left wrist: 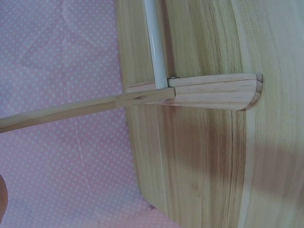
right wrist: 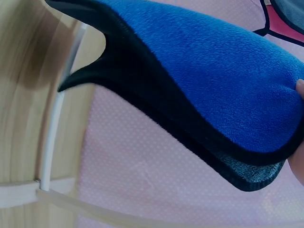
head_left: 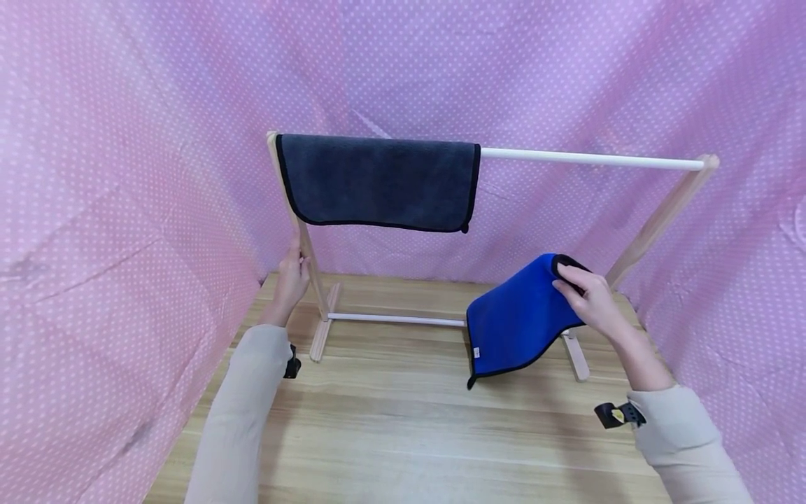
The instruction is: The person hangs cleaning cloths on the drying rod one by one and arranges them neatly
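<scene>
A blue towel [head_left: 519, 315] with black edging hangs from my right hand [head_left: 588, 297], which pinches it near its upper right corner. In the right wrist view the towel [right wrist: 204, 71] droops in a fold, its grey underside showing at one corner. My left hand [head_left: 292, 280] holds the left wooden post [head_left: 310, 266] of a drying rack, thumb against the wood. Only a bit of a finger [left wrist: 2, 197] shows in the left wrist view. A dark grey towel [head_left: 378, 182] with black edging is draped over the left part of the rack's white top rail [head_left: 585, 159].
The rack's right post [head_left: 658, 220] stands behind my right hand. Its lower white rail [head_left: 397, 320] runs just above the wooden table [head_left: 390, 434], between wooden feet [head_left: 321, 339]. Pink dotted cloth [head_left: 145, 210] encloses the table at the back and sides.
</scene>
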Motion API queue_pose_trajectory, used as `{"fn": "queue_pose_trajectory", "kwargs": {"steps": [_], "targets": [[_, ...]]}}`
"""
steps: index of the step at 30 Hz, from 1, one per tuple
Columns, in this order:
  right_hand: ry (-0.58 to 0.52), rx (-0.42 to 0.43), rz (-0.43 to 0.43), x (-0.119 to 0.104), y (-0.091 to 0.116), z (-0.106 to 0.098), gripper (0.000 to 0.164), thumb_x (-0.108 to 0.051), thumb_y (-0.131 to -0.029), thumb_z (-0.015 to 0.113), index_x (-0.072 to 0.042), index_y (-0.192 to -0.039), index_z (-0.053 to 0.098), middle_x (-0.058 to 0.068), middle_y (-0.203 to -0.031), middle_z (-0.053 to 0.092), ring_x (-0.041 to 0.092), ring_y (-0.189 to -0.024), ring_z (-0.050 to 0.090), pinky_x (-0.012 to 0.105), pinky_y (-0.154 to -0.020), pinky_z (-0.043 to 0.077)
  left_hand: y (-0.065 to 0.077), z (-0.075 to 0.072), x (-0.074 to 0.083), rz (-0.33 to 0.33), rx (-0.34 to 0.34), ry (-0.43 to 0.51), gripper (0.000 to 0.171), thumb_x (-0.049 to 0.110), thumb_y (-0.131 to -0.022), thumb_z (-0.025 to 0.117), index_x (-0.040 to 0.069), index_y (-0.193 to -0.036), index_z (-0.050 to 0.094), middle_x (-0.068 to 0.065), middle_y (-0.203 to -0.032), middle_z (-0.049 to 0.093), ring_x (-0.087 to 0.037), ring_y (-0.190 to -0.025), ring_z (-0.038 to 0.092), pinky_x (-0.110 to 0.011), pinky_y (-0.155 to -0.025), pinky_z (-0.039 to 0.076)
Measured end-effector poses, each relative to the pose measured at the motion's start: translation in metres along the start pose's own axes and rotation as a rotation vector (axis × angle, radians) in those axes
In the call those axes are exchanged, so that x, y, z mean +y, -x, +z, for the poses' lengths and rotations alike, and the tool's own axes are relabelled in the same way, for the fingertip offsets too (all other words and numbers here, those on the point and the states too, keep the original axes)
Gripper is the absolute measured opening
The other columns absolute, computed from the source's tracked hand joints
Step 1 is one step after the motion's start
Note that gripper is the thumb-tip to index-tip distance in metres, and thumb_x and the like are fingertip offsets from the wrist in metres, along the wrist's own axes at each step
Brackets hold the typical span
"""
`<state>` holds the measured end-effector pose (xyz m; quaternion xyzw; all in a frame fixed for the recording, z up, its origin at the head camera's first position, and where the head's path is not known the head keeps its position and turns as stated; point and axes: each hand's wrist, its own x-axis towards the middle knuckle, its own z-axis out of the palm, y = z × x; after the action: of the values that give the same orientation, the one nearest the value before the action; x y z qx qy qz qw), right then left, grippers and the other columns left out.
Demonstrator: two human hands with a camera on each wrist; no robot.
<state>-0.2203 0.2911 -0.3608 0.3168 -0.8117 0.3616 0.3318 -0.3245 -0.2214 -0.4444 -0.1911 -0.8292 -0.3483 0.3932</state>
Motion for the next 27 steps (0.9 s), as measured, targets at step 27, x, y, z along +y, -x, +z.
{"fn": "queue_pose_trajectory", "kwargs": {"steps": [27], "targets": [[0.184, 0.106, -0.200, -0.011, -0.068, -0.062, 0.014, 0.004, -0.079, 0.065, 0.013, -0.090, 0.062, 0.024, -0.077, 0.058, -0.012, -0.086, 0.042, 0.006, -0.079, 0.033, 0.001, -0.004, 0.006, -0.073, -0.045, -0.001, 0.061, -0.013, -0.085, 0.049, 0.000, -0.140, 0.026, -0.035, -0.091, 0.053, -0.046, -0.084, 0.055, -0.054, -0.071, 0.048]]}}
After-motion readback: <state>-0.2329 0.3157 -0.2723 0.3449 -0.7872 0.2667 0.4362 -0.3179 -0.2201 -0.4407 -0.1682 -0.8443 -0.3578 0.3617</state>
